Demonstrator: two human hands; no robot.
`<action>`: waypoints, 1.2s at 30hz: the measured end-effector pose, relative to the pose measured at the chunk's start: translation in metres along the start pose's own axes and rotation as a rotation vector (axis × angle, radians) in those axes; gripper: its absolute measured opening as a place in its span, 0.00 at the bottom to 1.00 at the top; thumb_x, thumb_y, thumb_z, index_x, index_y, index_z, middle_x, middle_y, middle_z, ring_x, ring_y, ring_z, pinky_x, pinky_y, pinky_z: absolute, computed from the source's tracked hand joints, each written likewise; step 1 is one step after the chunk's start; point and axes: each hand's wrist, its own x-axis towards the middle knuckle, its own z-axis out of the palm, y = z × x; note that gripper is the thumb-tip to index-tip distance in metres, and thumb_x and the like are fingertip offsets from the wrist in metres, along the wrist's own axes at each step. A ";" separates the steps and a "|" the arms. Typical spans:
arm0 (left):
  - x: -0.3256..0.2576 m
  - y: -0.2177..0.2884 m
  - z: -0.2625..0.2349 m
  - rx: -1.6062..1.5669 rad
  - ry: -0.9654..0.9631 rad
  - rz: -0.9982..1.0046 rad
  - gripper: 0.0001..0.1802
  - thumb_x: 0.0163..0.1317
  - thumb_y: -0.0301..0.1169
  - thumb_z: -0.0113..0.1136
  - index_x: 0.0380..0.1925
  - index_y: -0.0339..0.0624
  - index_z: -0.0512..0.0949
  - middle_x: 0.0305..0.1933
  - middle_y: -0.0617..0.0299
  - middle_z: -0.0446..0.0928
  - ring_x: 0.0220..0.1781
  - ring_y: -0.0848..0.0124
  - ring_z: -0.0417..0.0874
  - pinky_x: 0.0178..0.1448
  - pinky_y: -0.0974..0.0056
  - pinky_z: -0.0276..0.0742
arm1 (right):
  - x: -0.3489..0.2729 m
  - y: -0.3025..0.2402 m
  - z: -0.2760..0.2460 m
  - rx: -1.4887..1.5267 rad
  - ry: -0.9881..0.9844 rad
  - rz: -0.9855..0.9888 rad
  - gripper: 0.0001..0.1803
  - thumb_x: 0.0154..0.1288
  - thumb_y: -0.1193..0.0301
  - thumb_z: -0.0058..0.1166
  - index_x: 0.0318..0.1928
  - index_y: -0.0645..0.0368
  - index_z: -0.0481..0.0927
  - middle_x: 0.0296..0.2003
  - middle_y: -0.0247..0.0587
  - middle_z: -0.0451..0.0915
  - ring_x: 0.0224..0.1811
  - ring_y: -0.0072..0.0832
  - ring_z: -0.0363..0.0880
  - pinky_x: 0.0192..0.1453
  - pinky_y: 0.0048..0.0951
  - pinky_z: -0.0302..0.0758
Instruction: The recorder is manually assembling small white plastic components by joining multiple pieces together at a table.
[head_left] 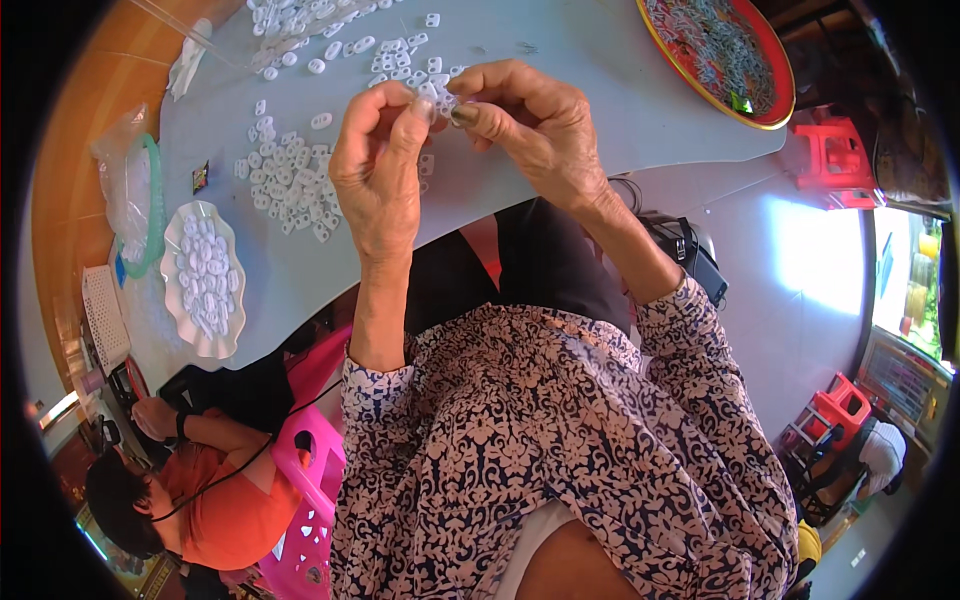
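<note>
My left hand (380, 170) and my right hand (535, 120) meet above the far part of the table. Between my left thumb and index finger is a small white plastic piece (427, 91). The right thumb and fingers are pinched together close beside it; whatever they hold is too small to make out. Just beyond my hands lie loose white plastic pieces with holes (400, 62). To the left of my left hand spreads a larger pile of white plastic pieces (290, 180), many of them with two holes.
A scalloped white dish (208, 343) of oval white pieces stands at the table's left. A red tray (777, 70) with thin metal pieces sits far right. A green-rimmed basket (152, 205) and a seated person in orange (225, 515) are leftward. Red stools (838, 160) stand on the floor.
</note>
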 end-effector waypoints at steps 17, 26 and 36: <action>0.007 -0.002 -0.001 0.067 -0.049 0.095 0.08 0.65 0.31 0.54 0.38 0.37 0.75 0.30 0.68 0.74 0.29 0.80 0.72 0.33 0.75 0.70 | -0.002 -0.006 -0.002 -0.123 -0.076 0.022 0.12 0.63 0.80 0.52 0.47 0.63 0.72 0.33 0.38 0.81 0.33 0.18 0.79 0.38 0.21 0.78; 0.010 0.000 0.000 0.137 -0.139 0.090 0.05 0.65 0.29 0.55 0.36 0.39 0.76 0.25 0.72 0.71 0.21 0.86 0.64 0.23 0.78 0.59 | -0.003 -0.004 -0.002 -0.156 -0.041 0.000 0.12 0.63 0.80 0.52 0.48 0.63 0.73 0.32 0.36 0.80 0.31 0.17 0.78 0.38 0.20 0.78; 0.006 0.006 -0.003 0.309 -0.142 0.066 0.11 0.68 0.34 0.50 0.34 0.36 0.74 0.22 0.68 0.70 0.22 0.81 0.64 0.25 0.72 0.62 | -0.002 -0.003 -0.001 -0.091 -0.050 -0.017 0.11 0.64 0.80 0.52 0.47 0.64 0.75 0.34 0.35 0.80 0.32 0.17 0.78 0.39 0.20 0.79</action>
